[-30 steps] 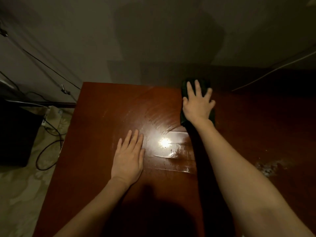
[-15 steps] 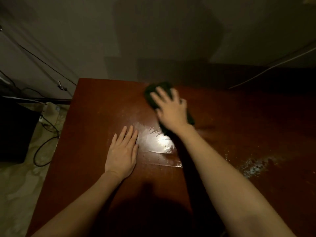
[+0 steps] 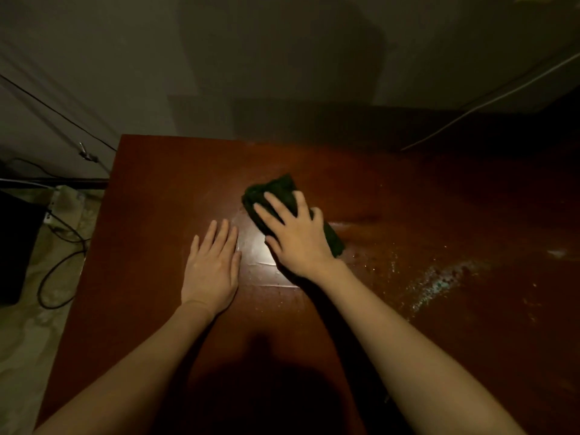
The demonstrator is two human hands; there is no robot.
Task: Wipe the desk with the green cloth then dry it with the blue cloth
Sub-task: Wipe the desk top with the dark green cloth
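A dark green cloth (image 3: 276,191) lies folded on the reddish-brown wooden desk (image 3: 163,189), near its middle. My right hand (image 3: 295,233) presses flat on top of the cloth with fingers spread, covering most of it. My left hand (image 3: 213,265) rests palm down on the bare desk just left of the right hand, holding nothing. A wet shiny patch (image 3: 254,246) shows between the two hands. No blue cloth is in view.
A pale speckled smear (image 3: 439,281) marks the desk at the right. The desk's left edge drops to a floor with black cables (image 3: 59,271) and a dark box (image 3: 15,246). A wall stands behind; a white cable (image 3: 489,98) runs along it at the right.
My right hand has slid the green cloth from the desk's far edge leftward and then toward me, close to the left hand. The left hand has stayed flat in place.
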